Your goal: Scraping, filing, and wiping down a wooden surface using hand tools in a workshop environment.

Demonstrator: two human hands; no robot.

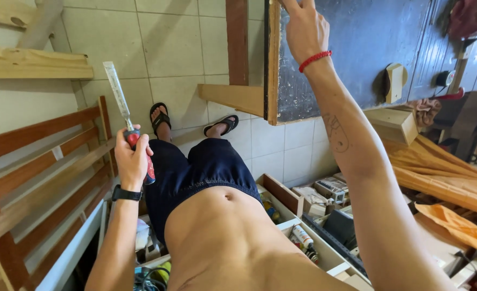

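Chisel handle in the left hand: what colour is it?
Red, with a dark band; the chisel shows in the head view, gripped by the left hand.

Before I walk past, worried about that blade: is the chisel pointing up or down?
Up: the left hand grips the chisel by its red handle, blade rising above the fist.

Bare torso, dark blue shorts (195, 167), black sandals (160, 117), red wrist cord (314, 60), black watch (126, 194), perhaps a forearm tattoo (335, 132).
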